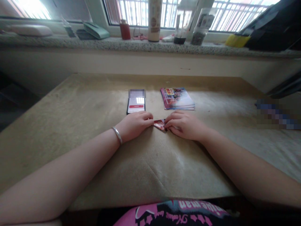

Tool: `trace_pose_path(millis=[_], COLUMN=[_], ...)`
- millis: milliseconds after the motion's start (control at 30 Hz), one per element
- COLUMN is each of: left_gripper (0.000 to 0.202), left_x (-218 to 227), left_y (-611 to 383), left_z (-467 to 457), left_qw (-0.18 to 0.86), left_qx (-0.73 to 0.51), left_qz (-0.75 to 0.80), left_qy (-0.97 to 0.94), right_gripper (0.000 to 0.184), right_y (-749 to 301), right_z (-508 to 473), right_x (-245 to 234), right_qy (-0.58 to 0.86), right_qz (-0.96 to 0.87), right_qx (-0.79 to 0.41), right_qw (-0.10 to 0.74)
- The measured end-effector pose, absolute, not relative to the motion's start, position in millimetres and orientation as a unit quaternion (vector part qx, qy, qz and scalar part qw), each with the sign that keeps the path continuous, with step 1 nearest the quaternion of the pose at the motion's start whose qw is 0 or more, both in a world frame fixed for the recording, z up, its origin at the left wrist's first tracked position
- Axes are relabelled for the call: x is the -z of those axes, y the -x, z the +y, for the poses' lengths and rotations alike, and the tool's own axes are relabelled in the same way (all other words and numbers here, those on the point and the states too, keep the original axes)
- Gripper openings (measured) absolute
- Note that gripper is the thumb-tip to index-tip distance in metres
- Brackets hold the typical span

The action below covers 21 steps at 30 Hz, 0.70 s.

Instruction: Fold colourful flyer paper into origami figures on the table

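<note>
Between my two hands, close to the tabletop, is a small folded piece of printed paper [160, 125] in red and white. My left hand [138, 123], with a silver bangle at the wrist, pinches its left tip. The fingers of my right hand [184, 125] are closed on its right end and hide part of it. Just beyond my left hand lies a phone [136, 106] with its screen lit. A stack of colourful printed sheets [178, 99] rests on the table beyond my right hand.
A tan cover [105, 163] lies over the table [70, 175]. Behind it, a speckled stone windowsill [131, 47] holds a red bottle [125, 29], a tall cylinder [154, 22], clear containers [202, 28] and a green case [96, 30]. A blurred patterned item [277, 114] lies at the right edge.
</note>
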<state>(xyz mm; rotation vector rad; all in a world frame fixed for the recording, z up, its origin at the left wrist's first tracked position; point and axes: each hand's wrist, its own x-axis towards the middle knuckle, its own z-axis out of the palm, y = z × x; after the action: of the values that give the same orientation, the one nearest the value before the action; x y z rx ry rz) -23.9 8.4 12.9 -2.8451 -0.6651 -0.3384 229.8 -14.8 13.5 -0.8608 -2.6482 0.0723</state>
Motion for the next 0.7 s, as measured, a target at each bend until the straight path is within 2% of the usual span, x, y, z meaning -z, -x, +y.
trace_pose_path(millis=[100,300,467,567,700], left_gripper=[0.022,0.024,0.028,0.034,0.041], left_x=[-10.6,-10.4,-11.8,-9.4,-7.0], left_y=[24.6,22.5,19.1,17.7,16.5], left_z=[9.4,5.1,0.6,0.3,-0.2], left_qw=[0.098,0.058,-0.002,-0.043,-0.035], left_qx=[0.119,0.151,0.157,0.141,0.122], left_qz=[-0.234,-0.238,-0.225,-0.197,-0.197], left_qy=[0.960,0.958,0.962,0.969,0.972], right_gripper=[0.023,0.025,0.020,0.019,0.020], right_y=[-227.3,-223.7,-226.9,-228.0,-224.0], right_z=[-16.0,-17.9,-14.3,-12.8,-14.3], right_x=[-12.7,-12.2,-11.5,-12.8,-11.7], right_qy=[0.291,0.337,0.329,0.325,0.403], right_qz=[-0.938,-0.930,-0.922,-0.920,-0.889], right_qx=[-0.061,-0.030,-0.077,-0.102,-0.101], right_qw=[0.180,0.144,0.191,0.192,0.191])
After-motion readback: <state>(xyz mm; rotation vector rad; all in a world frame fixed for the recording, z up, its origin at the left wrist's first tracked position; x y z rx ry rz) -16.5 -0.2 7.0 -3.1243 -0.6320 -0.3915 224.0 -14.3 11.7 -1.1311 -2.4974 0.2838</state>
